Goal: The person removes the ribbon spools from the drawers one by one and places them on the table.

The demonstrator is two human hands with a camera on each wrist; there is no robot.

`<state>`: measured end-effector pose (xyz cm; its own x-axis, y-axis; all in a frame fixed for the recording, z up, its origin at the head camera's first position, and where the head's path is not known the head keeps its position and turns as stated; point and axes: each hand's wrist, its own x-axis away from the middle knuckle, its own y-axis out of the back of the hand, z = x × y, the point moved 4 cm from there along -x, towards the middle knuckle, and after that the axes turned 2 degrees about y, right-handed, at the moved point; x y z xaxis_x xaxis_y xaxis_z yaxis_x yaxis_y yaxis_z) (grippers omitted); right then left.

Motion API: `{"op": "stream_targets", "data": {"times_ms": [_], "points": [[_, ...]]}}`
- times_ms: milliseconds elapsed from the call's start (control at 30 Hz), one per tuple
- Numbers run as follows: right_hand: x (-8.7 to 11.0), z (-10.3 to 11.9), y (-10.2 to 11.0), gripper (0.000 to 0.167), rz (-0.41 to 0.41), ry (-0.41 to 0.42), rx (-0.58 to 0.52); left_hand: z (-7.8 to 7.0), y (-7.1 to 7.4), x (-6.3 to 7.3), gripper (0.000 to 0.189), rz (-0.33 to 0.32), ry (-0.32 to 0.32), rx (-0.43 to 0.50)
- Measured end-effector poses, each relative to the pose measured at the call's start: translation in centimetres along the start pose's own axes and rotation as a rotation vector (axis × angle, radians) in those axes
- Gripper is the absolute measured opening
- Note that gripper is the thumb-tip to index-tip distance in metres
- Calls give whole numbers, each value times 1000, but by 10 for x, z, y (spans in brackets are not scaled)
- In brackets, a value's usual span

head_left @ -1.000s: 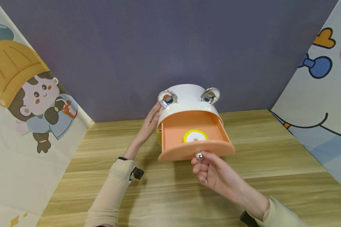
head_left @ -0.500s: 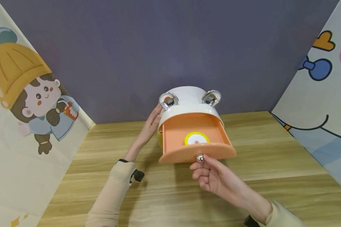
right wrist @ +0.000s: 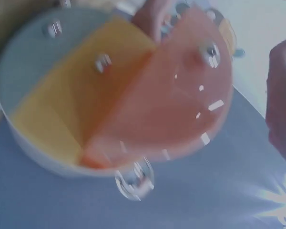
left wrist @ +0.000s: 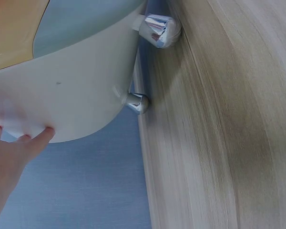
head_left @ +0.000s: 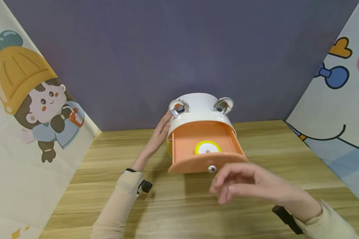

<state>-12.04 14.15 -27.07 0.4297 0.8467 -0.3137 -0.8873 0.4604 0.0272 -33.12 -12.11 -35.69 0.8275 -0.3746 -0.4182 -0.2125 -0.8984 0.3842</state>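
A white rounded drawer cabinet [head_left: 198, 108] with two chrome ear-like rings stands on the table. Its peach-orange top drawer [head_left: 182, 142] is pulled out, and in it lies a round white disc [head_left: 207, 147] with a yellow rim. My left hand [head_left: 157, 136] rests against the cabinet's left side, fingertips on the white shell in the left wrist view. Just right of the drawer's silver knob [head_left: 212, 169], apart from it, my right hand [head_left: 263, 184] hovers with loosely bent fingers and holds nothing. A yellow drawer [right wrist: 62, 107] and a grey-blue one [right wrist: 33, 62] sit below, both pushed in.
Short chrome feet [left wrist: 137, 102] carry the cabinet on the wood-grain table [head_left: 167, 212]. Behind it rises a dark grey-blue panel [head_left: 122, 66]. White cartoon-printed panels stand at the left [head_left: 12, 186] and right [head_left: 305, 116].
My right hand has let go of the drawer's knob and moved to the right. The drawer stays out, and my left hand stays on the cabinet's side. The head view has shifted slightly.
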Motion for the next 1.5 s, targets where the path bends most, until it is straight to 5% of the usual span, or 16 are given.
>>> {"op": "stream_targets", "data": {"times_ms": [200,433,533,633,767,1133,1500], "points": [[-10,32,21,34,-105,-49,232,1,1,-1,50,1,-20,3],[-22,39,47,34,-241,-108,567,-6,0,1,53,30,17,8],[-23,37,58,35,-276,-147,614,-22,0,5,52,39,21,18],[-25,35,68,35,-286,-170,656,-21,0,5,51,31,4,20],[-27,30,81,38,-279,-223,685,-1,-1,2,50,15,-20,15],[-32,5,95,44,-268,-331,679,0,-1,3,52,10,22,-5],[-39,-13,104,61,-134,-284,620,-37,0,12,51,26,34,2]]}}
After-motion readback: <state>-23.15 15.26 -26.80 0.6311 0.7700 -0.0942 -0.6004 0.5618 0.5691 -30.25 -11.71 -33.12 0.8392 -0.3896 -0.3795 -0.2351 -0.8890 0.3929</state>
